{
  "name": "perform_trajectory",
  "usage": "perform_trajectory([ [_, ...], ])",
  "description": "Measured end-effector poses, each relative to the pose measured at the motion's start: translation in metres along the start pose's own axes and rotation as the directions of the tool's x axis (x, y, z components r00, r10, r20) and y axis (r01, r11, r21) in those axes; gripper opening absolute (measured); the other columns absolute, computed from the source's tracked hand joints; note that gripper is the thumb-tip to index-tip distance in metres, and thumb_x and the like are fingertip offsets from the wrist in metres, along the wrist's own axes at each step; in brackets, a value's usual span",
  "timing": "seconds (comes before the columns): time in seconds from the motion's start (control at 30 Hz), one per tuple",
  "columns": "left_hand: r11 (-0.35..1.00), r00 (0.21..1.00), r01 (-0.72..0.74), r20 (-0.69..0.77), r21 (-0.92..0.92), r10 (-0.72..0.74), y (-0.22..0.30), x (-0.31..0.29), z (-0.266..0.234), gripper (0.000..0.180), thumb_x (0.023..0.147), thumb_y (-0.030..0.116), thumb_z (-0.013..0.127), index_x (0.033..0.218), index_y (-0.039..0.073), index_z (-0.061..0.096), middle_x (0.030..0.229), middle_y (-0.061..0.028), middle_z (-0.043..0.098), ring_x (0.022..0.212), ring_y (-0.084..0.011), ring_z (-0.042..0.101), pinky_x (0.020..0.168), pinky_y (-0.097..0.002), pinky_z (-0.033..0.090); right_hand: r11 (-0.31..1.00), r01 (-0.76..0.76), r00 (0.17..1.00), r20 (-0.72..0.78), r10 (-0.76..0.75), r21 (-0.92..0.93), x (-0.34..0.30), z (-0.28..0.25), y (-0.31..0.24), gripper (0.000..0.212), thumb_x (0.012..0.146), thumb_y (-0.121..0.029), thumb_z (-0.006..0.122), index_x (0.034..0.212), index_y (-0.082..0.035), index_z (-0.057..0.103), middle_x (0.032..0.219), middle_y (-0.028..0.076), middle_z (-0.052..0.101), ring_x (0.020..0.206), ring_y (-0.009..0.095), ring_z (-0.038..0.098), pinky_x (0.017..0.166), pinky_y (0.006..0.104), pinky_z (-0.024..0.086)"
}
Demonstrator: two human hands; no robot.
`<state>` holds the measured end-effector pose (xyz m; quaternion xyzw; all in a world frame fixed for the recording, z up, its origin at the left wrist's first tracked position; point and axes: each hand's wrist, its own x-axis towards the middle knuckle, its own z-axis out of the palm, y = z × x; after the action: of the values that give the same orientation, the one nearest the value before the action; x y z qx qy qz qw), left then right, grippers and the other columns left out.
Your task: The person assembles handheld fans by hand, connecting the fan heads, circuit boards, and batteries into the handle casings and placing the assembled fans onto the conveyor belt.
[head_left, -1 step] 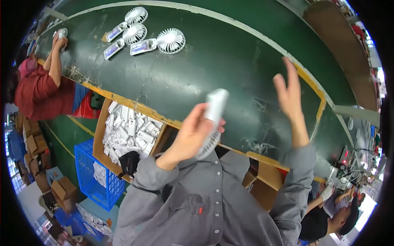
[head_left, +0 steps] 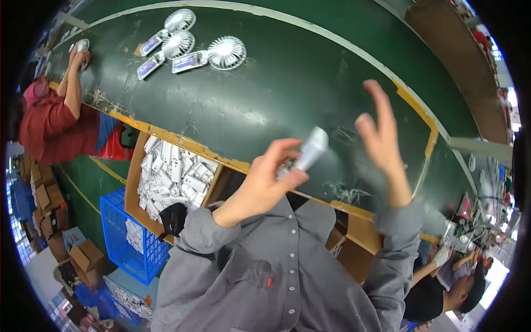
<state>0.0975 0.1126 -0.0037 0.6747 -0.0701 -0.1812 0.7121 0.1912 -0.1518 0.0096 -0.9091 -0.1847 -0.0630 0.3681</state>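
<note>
My left hand (head_left: 263,182) is closed around a small white handheld fan (head_left: 313,148), over the near edge of the dark green table. The fan's handle points up and to the right, slightly blurred; a bit of green shows by my fingers. My palm hides most of the fan head. Off to the right, my right hand (head_left: 381,141) hovers above the table with fingers apart, holding nothing. At the far left of the tabletop lie three white fans (head_left: 227,53) with their handles uncovered, purplish cells showing inside.
A cardboard box (head_left: 133,188) full of white plastic handle parts stands below the table edge, beside a blue crate (head_left: 119,221). Another open carton (head_left: 359,252) is at my right. A co-worker in a red top (head_left: 52,130) handles a white fan at the left; others sit at lower right.
The fan in my left hand has turned, its handle tipping to the right and showing its inner side. My right hand has moved a little to the left.
</note>
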Motion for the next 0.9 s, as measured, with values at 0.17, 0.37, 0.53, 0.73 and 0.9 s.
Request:
perform_trajectory([
  [0.17,0.628,0.895,-0.438,0.245,0.644,0.373,0.019,-0.003,0.043,0.058,0.076,0.038,0.076,0.111,0.000,0.050,0.088,-0.0128,0.064,0.078,-0.0299,0.064,0.074,-0.0390,0.048,0.637,-0.263,0.964,0.232,0.134,0.724,-0.088,0.011,-0.069,0.065,0.087,-0.027,0.060,0.140,0.001,0.036,0.124,0.019,0.055,0.107,0.024,0.059,0.092,0.0353,0.047],
  [0.37,0.706,0.876,-0.424,0.457,0.568,0.158,0.023,-0.021,0.072,0.058,0.075,0.037,0.079,0.108,0.001,0.047,0.090,-0.0150,0.065,0.081,-0.0332,0.065,0.076,-0.0410,0.050,0.639,-0.196,0.849,-0.197,0.490,0.743,-0.166,0.025,-0.059,0.029,0.096,-0.021,0.047,0.082,0.001,0.057,0.074,0.008,0.064,0.069,0.010,0.059,0.063,0.0245,0.046],
  [0.53,0.812,0.788,-0.373,0.615,0.449,0.023,0.013,-0.037,0.079,0.045,0.080,0.027,0.075,0.109,0.003,0.051,0.089,-0.0140,0.066,0.086,-0.0321,0.065,0.079,-0.0400,0.050,0.403,-0.355,0.817,0.071,0.572,0.843,-0.189,0.004,-0.063,0.038,0.096,-0.027,0.045,0.070,-0.001,0.055,0.062,0.008,0.059,0.054,0.011,0.055,0.052,0.0248,0.043],
  [0.73,0.725,0.665,-0.608,0.706,0.323,0.243,0.015,-0.047,0.081,0.015,0.085,0.011,0.066,0.098,0.006,0.062,0.084,-0.0104,0.067,0.083,-0.0309,0.064,0.087,-0.0404,0.049,0.208,-0.482,0.802,0.333,0.497,0.851,-0.214,0.017,-0.063,0.044,0.098,-0.034,0.044,0.068,-0.003,0.054,0.060,0.008,0.057,0.051,0.014,0.054,0.051,0.0263,0.043],
  [0.9,0.668,0.633,-0.693,0.673,0.271,0.383,0.008,-0.059,0.080,0.008,0.085,0.007,0.062,0.092,0.005,0.063,0.079,-0.0103,0.063,0.079,-0.0286,0.063,0.080,-0.0394,0.048,-0.097,-0.456,0.812,0.458,0.361,0.885,-0.233,0.042,-0.069,0.050,0.101,-0.037,0.038,0.063,-0.005,0.048,0.059,0.012,0.056,0.053,0.017,0.055,0.051,0.0271,0.043],
])
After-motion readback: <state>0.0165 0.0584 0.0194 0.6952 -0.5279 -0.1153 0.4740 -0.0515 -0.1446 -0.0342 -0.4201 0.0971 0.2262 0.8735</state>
